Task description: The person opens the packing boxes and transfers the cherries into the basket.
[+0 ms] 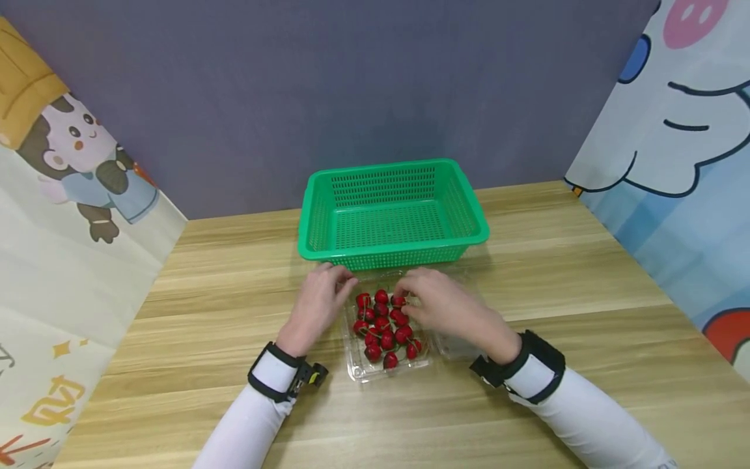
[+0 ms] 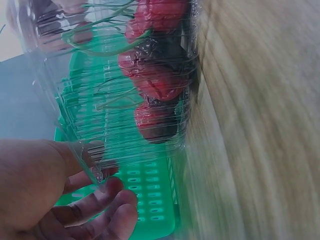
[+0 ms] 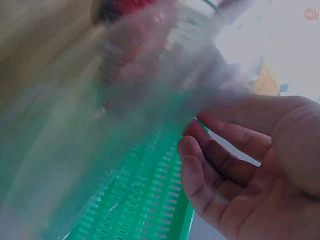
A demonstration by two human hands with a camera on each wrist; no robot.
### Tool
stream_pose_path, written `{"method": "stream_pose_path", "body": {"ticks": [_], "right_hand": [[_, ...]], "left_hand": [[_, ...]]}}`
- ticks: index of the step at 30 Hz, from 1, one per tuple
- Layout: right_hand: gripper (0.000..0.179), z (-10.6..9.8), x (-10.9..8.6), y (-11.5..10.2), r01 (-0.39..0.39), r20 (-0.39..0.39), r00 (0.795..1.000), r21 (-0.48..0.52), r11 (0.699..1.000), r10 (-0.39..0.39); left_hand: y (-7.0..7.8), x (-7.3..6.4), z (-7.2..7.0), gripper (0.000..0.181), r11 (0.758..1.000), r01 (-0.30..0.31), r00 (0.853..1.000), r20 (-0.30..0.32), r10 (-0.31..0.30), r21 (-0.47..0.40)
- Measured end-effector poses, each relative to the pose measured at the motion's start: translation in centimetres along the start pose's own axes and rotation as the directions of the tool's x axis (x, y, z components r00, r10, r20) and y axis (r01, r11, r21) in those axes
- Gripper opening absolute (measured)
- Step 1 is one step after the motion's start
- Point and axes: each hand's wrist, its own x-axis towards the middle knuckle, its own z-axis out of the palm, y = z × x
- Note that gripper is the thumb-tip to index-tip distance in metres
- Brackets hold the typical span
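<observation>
A clear plastic box (image 1: 359, 372) holds several red cherries (image 1: 387, 339) with green stems. At its left far corner, my left hand (image 1: 319, 299) pinches the rim; the left wrist view shows its thumb (image 2: 75, 152) and fingers (image 2: 120, 197) on either side of the clear wall. My right hand (image 1: 439, 303) reaches in over the box's right side, fingers bent, with thumb and forefinger right at a cherry (image 1: 398, 301). In the right wrist view, blurred clear plastic (image 3: 60, 150) covers the thumb tip, so I cannot tell whether it pinches anything.
Behind the box stands a green slotted basket (image 1: 387, 245), its near rim close to both hands. The clear lid (image 1: 457, 346) lies to the right of the box on the wooden table (image 1: 222, 326). A dark panel (image 1: 375, 78) rises behind; printed sheets flank both sides.
</observation>
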Motion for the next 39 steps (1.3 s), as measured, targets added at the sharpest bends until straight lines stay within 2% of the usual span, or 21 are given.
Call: {"method": "stream_pose_path", "body": {"ticks": [5,13,24,39], "right_hand": [[0.027,0.4,0.2,-0.1,0.031,0.007,1.0,-0.037,0.999,-0.031],[0.02,0.8,0.2,0.0,0.114,0.002,0.994,-0.064,0.991,-0.114],[0.012,1.3,0.3,0.2,0.148,0.003,0.989,-0.105,0.983,-0.149],[0.015,1.7,0.3,0.6,0.202,-0.035,0.977,-0.17,0.965,-0.21]], "left_hand": [[0.0,0.0,0.0,0.008,1.0,0.004,1.0,0.004,-0.004,0.007],[0.2,0.0,-0.1,0.009,1.0,0.008,1.0,0.018,-0.009,0.013],[0.4,0.0,0.0,0.009,1.0,0.012,1.0,0.02,-0.012,0.01],[0.3,-0.1,0.2,0.007,1.0,-0.004,1.0,0.012,0.004,-0.006]]}}
